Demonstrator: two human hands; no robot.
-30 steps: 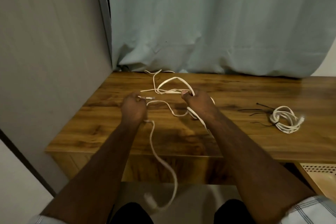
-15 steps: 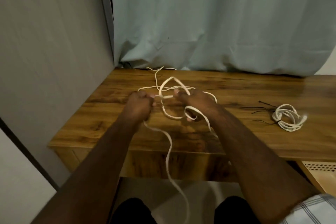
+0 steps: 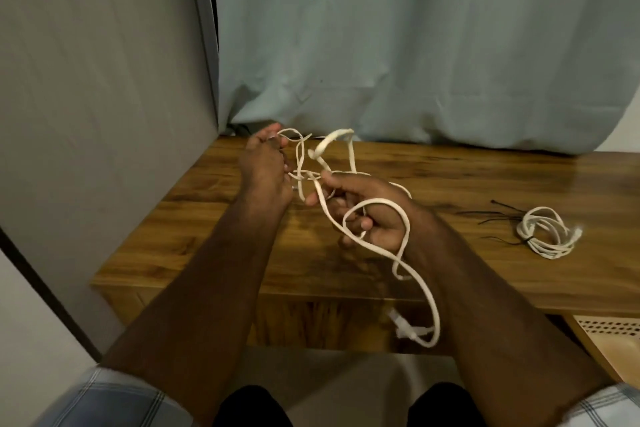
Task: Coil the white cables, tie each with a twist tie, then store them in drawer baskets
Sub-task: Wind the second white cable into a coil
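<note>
Two hands w/ a loose white cable (image 3: pixel 401 218) above the wood table (image 3: pixel 450 180).

Left hand (image 3: pixel 265 173): fingertips pinch a thin cable bit up high. Right hand (image 3: pixel 363 215): fingers half curled round flat, floppy loops; the plug end hangs off the table edge. Tied coil (image 3: pixel 545 232) lies far right by thin black ties (image 3: pixel 498 215).
</note>
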